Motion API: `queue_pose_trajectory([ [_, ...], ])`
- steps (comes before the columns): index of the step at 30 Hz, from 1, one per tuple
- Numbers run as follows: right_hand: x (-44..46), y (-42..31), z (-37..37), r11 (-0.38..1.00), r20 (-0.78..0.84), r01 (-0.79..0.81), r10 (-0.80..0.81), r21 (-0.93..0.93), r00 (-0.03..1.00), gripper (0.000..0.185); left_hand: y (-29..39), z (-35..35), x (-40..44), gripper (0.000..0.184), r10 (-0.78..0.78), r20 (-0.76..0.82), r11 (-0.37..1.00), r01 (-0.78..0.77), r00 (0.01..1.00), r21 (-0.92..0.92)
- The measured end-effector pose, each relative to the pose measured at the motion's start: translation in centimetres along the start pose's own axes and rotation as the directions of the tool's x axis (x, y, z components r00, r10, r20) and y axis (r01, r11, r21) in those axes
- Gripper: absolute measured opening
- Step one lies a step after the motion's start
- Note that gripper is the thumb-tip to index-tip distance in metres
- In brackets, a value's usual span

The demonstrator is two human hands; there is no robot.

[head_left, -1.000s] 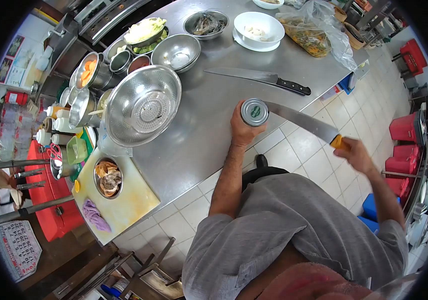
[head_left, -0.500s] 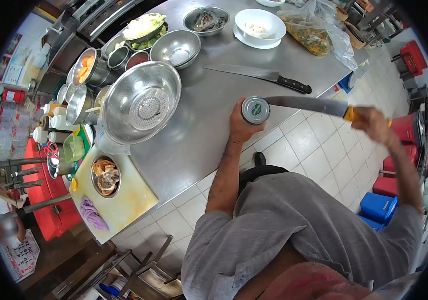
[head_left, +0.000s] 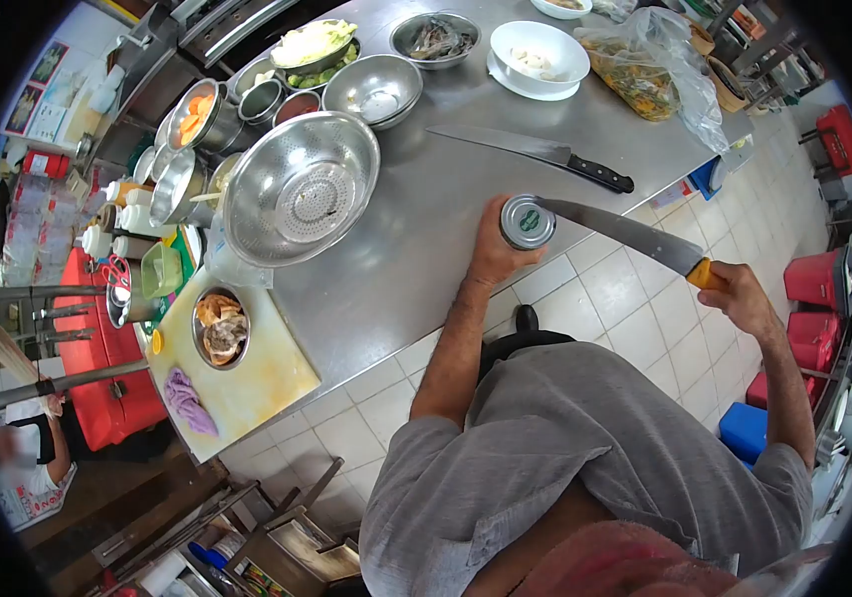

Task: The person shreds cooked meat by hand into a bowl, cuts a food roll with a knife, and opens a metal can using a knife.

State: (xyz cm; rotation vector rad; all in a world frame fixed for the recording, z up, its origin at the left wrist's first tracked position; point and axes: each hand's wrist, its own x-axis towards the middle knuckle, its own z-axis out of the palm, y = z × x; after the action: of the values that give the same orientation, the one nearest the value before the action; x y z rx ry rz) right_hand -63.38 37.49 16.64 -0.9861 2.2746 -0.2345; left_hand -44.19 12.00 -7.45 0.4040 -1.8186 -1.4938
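Observation:
My left hand (head_left: 499, 249) is wrapped round a metal can (head_left: 528, 222) near the front edge of the steel table, its round silver top with a green mark facing up. In my right hand (head_left: 742, 297) is the yellow handle of a large knife (head_left: 635, 235). The tip of its blade meets the can's rim on the right side. Behind the can, a second knife with a black handle (head_left: 600, 171) lies flat on the table.
Left on the steel table (head_left: 376, 298) are a colander (head_left: 302, 189), metal bowls (head_left: 374, 88) and a cutting board (head_left: 277, 370) bearing a bowl and purple cloth. A white bowl (head_left: 539, 56) and plastic bag (head_left: 645, 75) stand behind. Another person (head_left: 43, 448) is at far left.
The blade has swung up and back down at the can's rim, with my right hand moving out, then lower. The view has shifted slightly. At far left the other person shows more.

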Motion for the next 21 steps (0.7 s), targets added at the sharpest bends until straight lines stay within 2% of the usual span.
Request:
queue_pose_trajectory([
  [1, -0.1, 0.1, -0.2, 1.0, 0.005, 0.008, -0.008, -0.003, 1.0, 0.02, 0.1, -0.2, -0.1, 0.078, -0.001, -0.009, 1.0, 0.001, 1.0, 0.005],
  [3, -0.2, 0.7, -0.7, 0.998, 0.02, 0.06, -0.061, 0.029, 0.998, 0.017, 0.3, -0.5, -0.3, 0.09, -0.069, -0.004, 0.913, 0.065, 0.998, 0.402],
  [4, -0.3, 0.4, -0.9, 0.998, 0.023, 0.063, -0.064, 0.027, 0.998, 0.017, 0.3, -0.4, -0.5, 0.09, -0.07, -0.008, 0.913, 0.067, 0.998, 0.403],
  [6, -0.3, -0.7, -1.4, 0.996, 0.019, 0.086, -0.086, -0.003, 0.996, 0.019, 0.5, -0.1, -0.9, 0.1, -0.086, -0.139, 0.996, 0.089, 0.987, 0.016],
  [7, -0.3, -0.9, -1.8, 0.996, 0.014, 0.085, -0.085, -0.003, 0.996, 0.019, 0.2, 0.4, -1.0, 0.1, -0.081, -0.136, 0.996, 0.084, 0.987, 0.015],
  [9, -0.2, -1.3, -2.6, 0.996, 0.011, 0.062, -0.061, -0.063, 0.998, 0.02, 0.4, 1.5, -1.4, 0.109, 0.082, -0.27, 0.996, -0.084, 0.959, 0.007],
  [10, -0.2, -1.4, -2.7, 0.998, 0.003, 0.033, -0.033, -0.052, 0.999, 0.02, 0.8, 2.0, -1.4, 0.109, 0.084, -0.269, 0.996, -0.087, 0.959, 0.001],
  [12, -0.2, -0.9, -2.4, 0.997, -0.007, 0.044, -0.045, -0.058, 0.999, 0.02, 1.8, 2.9, -1.4, 0.107, 0.127, -0.353, 0.964, -0.032, 0.927, 0.263],
  [15, -0.4, -1.4, -1.9, 0.999, -0.008, 0.026, -0.026, -0.042, 1.0, 0.019, 0.5, 3.9, -0.4, 0.098, 0.063, -0.41, 0.987, 0.004, 0.91, 0.159],
  [17, -0.5, -1.4, -1.7, 1.0, -0.007, -0.012, 0.012, -0.016, 1.0, 0.019, 0.0, 4.0, -0.3, 0.093, 0.076, -0.418, 0.985, -0.002, 0.905, 0.175],
  [21, -0.9, -0.2, -1.5, 0.999, -0.008, 0.032, -0.032, -0.001, 0.999, 0.02, -0.4, 4.3, -0.2, 0.083, 0.099, -0.437, 0.981, -0.012, 0.894, 0.196],
])
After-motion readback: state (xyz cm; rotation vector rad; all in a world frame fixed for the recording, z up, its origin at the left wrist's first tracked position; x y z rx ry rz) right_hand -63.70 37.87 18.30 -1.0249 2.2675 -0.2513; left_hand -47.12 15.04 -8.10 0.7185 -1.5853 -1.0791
